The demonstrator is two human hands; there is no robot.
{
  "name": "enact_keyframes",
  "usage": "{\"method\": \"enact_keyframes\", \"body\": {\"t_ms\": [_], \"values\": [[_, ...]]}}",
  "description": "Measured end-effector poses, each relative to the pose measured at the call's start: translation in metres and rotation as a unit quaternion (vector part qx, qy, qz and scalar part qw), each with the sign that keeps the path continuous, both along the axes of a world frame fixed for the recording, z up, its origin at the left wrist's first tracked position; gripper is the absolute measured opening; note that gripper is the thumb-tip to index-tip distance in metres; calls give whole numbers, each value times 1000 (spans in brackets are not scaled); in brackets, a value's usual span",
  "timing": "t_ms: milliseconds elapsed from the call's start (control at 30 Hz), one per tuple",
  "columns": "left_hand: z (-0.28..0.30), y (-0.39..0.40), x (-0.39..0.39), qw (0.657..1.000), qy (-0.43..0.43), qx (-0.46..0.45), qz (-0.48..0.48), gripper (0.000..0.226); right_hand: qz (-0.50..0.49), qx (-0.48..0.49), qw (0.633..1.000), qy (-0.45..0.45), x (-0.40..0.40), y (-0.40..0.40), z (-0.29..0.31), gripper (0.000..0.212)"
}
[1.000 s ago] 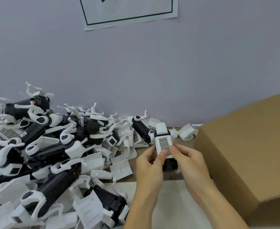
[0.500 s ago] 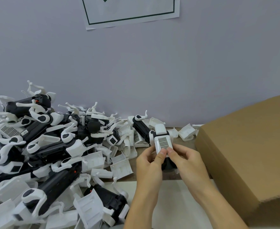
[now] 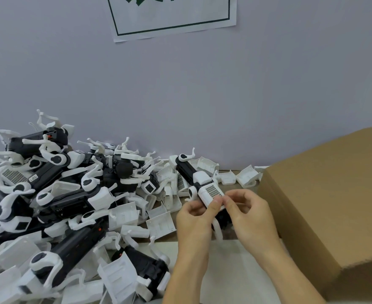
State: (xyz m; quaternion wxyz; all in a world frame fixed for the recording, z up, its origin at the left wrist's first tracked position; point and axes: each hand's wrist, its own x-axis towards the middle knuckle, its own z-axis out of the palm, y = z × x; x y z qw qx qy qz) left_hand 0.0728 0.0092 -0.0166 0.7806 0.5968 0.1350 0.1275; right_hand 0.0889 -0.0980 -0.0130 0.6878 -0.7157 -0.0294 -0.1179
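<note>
The left hand [image 3: 194, 218] grips the black and white device [image 3: 224, 218] from below, with its thumb on the white cover [image 3: 210, 193] that has the grid. The right hand [image 3: 253, 218] pinches the near corner of this cover between thumb and forefinger. The device is held just above the table [image 3: 169, 236], between the pile [image 3: 71, 194] and the cardboard box [image 3: 323, 205].

Compared with one second ago, the device is now tilted to the left, and the two thumbs have come together at the lower edge of the cover. I judge that the cover is being pressed on, or perhaps pulled off. The fingers hide the joint, so I cannot tell which.

Loose covers [image 3: 161, 222] lie just beside the left hand. On the wall hangs a paper sign [image 3: 174, 16] with a green frame, but its green characters are cut off and cannot be read. A label [image 3: 33, 178] in the pile is too small to read.
</note>
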Motion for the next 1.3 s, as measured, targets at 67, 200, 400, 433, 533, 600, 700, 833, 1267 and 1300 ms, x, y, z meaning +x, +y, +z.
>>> {"method": "enact_keyframes", "body": {"t_ms": [67,200,400,433,533,600,700,833,1267,1300], "values": [[1,0,-1,1000,1,-19,5,52,14,-53,998,-40,-2,1,1,10],[3,0,2,997,-17,-71,-29,38,11,-109,993,-54,-4,-2,0,37],[5,6,1,968,-145,155,138,20,-5,103,994,38,6,-25,2,12],[6,11,0,967,-153,136,154,12,26,164,984,63,7,-29,2,10],[11,17,-3,988,-144,-3,48,29,145,263,947,112,7,-35,4,29],[14,16,-4,988,-131,-72,-45,50,218,261,932,124,5,-33,4,43],[15,17,-4,978,-123,-147,-87,46,250,226,933,126,2,-28,3,42],[10,25,-1,982,-104,-152,-32,36,215,1,974,77,-5,-32,16,16],[1,14,-5,974,19,-209,-82,41,239,-328,906,121,-24,-64,57,13],[0,11,-5,975,20,-211,-67,44,234,-290,918,138,-25,-67,58,15]]}}
